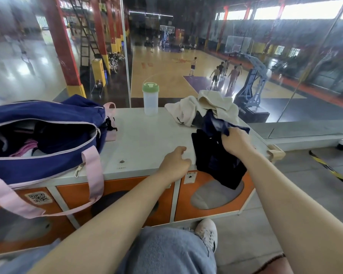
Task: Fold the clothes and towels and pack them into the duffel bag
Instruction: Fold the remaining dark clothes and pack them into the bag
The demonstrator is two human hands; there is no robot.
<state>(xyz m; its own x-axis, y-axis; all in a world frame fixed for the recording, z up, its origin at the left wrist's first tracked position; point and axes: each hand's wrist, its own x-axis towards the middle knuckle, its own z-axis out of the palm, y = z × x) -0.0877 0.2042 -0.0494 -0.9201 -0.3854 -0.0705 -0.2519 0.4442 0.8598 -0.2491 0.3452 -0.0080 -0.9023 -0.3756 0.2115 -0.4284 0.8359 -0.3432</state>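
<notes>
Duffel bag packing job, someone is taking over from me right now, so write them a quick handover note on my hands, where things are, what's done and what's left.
Right hand: grips the dark navy garment, which lies on the cabinet top with its lower part hanging over the front edge.
Left hand: loosely curled at the cabinet's front edge beside that garment, holding nothing.
Duffel bag: on the cabinet's left, unzipped, with some pink and dark items already inside.
Left to do: fold the navy garment, then the cream clothes heaped behind it, and pack both.
The green-lidded bottle stands at the back.
</notes>
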